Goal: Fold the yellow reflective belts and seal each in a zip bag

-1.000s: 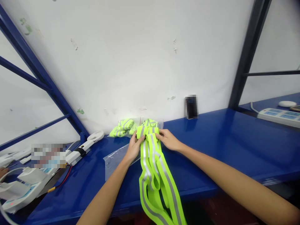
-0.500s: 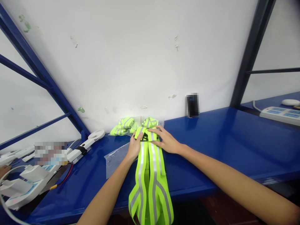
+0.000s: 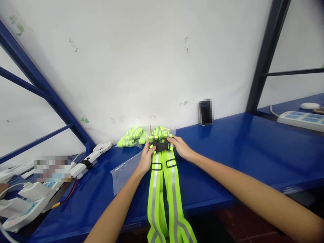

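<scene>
Neon yellow straps with silver stripes (image 3: 174,192) run from the middle of the blue table down over its front edge. Near their upper end is a dark patch (image 3: 161,145), with two black buckles lower on the straps. My left hand (image 3: 146,157) grips the left side of this upper end, thumb on top. On the right side, my right hand (image 3: 181,146) pinches the strap beside the patch. Behind lie bundled neon straps in clear bags (image 3: 133,136). A flat clear plastic bag (image 3: 125,172) rests by my left forearm.
White power strips (image 3: 30,206) with plugs and cables lie at the left, near a small white fan (image 3: 102,147). A pixelated dark object (image 3: 206,112) stands against the wall. Another power strip (image 3: 301,119) is at the far right.
The upper end of the straps has turned, and the dark patch and two buckles now show. My fingers have shifted along its sides. The view has moved slightly.
</scene>
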`<move>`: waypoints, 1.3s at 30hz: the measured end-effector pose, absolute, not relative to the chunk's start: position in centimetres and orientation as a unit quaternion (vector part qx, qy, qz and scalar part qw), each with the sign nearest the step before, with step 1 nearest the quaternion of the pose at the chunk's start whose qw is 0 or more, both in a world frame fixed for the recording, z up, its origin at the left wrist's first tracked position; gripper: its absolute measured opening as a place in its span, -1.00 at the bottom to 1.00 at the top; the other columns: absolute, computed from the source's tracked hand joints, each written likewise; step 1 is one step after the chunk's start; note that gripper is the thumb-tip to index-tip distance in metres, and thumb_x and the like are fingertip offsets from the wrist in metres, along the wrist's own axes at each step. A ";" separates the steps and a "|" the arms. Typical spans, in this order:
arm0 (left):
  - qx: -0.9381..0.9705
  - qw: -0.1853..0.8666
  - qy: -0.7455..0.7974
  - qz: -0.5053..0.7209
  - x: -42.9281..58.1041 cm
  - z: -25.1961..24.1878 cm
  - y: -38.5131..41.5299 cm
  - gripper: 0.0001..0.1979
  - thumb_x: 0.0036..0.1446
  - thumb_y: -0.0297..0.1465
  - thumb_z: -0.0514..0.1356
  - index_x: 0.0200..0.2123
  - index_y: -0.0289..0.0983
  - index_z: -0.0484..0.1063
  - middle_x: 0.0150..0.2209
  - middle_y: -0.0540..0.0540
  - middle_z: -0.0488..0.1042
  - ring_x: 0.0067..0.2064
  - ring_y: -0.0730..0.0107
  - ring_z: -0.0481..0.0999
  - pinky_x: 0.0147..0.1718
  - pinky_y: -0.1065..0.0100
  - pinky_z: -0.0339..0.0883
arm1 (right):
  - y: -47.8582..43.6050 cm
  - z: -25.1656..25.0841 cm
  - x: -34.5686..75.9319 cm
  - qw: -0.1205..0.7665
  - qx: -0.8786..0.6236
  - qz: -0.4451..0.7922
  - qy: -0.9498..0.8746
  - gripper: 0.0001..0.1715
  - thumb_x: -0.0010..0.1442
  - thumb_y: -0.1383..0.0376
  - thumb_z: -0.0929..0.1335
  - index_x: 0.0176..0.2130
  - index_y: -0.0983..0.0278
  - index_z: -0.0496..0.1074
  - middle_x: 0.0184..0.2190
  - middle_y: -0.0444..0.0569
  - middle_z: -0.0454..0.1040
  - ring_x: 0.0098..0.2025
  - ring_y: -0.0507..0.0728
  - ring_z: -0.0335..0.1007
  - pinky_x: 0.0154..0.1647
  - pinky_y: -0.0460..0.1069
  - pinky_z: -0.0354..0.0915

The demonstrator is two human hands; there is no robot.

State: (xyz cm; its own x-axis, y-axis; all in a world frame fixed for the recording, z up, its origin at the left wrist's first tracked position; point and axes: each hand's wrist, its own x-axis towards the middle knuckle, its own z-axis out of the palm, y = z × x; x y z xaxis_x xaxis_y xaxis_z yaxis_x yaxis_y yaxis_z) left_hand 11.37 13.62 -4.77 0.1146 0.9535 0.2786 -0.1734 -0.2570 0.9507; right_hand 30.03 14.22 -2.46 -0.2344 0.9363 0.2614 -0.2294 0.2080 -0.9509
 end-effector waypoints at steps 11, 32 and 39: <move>0.703 0.405 0.325 0.486 11.4 -3.3 11.4 0.02 -0.01 -0.31 0.34 0.36 -0.04 -0.25 0.33 -0.19 0.04 0.27 -0.01 0.18 0.16 0.11 0.17 | 14.5 -2.8 29.5 0.601 -0.334 0.601 -0.408 -0.70 -0.01 0.22 0.39 -0.21 0.25 0.48 -0.37 -0.09 0.57 -0.30 0.15 0.47 -0.27 -0.01 0.33; 0.420 0.527 0.348 0.652 11.4 -2.6 13.2 -0.08 -0.27 -0.53 0.40 0.22 -0.23 0.16 -0.21 -0.11 0.58 -0.17 0.19 0.59 -0.06 0.18 0.39 | 13.2 -2.0 30.2 0.482 -0.221 0.676 -0.513 -0.04 -0.08 0.36 0.42 0.25 -0.03 0.10 -0.17 -0.13 0.50 -0.16 0.17 0.45 -0.17 0.04 0.36; 0.467 0.490 0.358 0.643 11.3 -3.2 13.5 -0.23 -0.24 -0.49 0.40 0.12 -0.26 0.29 0.03 -0.21 0.48 0.03 0.11 0.49 -0.01 0.20 0.36 | 13.1 -1.6 30.4 0.455 -0.328 0.619 -0.549 -0.17 0.00 0.18 0.46 0.21 0.12 0.18 -0.37 -0.11 0.49 -0.39 0.13 0.45 -0.39 -0.01 0.32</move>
State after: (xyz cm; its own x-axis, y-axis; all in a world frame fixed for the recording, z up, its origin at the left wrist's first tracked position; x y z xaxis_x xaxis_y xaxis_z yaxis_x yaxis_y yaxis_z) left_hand 11.29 13.53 -3.20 -0.0843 0.9645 0.2501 -0.2952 -0.2639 0.9182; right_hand 30.41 13.12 -1.60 -0.3705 0.9241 0.0937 -0.2028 0.0179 -0.9791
